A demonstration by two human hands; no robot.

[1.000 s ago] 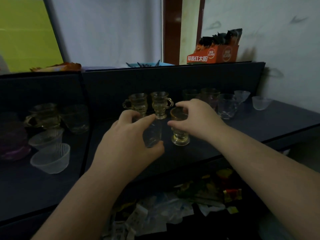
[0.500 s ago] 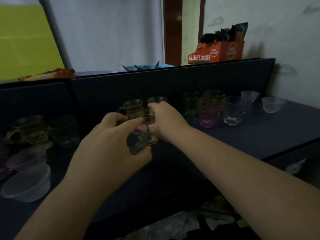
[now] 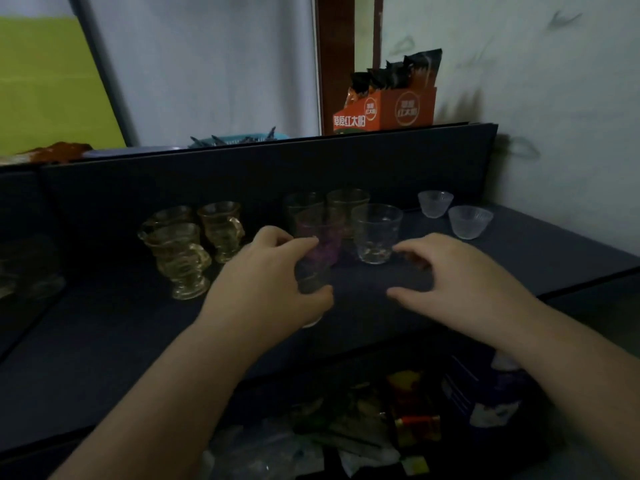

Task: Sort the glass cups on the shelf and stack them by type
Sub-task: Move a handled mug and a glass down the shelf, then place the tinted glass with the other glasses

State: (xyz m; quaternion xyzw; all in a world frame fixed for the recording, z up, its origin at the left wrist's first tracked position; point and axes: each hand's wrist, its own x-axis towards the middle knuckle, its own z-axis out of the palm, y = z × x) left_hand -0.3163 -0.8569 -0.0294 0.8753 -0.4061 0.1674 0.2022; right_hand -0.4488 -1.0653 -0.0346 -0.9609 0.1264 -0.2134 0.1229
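On the dark shelf, furthest left, dim glassware sits in shadow, too dark to tell apart. Next come three amber cups with handles: the front one stands nearest the shelf edge, another sits just behind it, and a third just to the right of that. The left hand reaches over the middle of the shelf, thumb and fingers curled round a small clear glass, which it holds just right of the amber cups and in front of the tinted ones; whether the glass touches the shelf cannot be told. Behind those fingers stands a purple glass, with two darker glasses in the row at the back panel. Just right of the purple one is a clear tumbler, upright. The right hand hovers near the tumbler's base, fingers loosely curved and spread, gripping nothing; its fingertips are just beside the tumbler, and contact cannot be judged. Further right, two small frosted bowls stand near each other by the wall. On top of the back panel rests an orange box holding dark packets. Below the shelf lies a jumble of wrappers.
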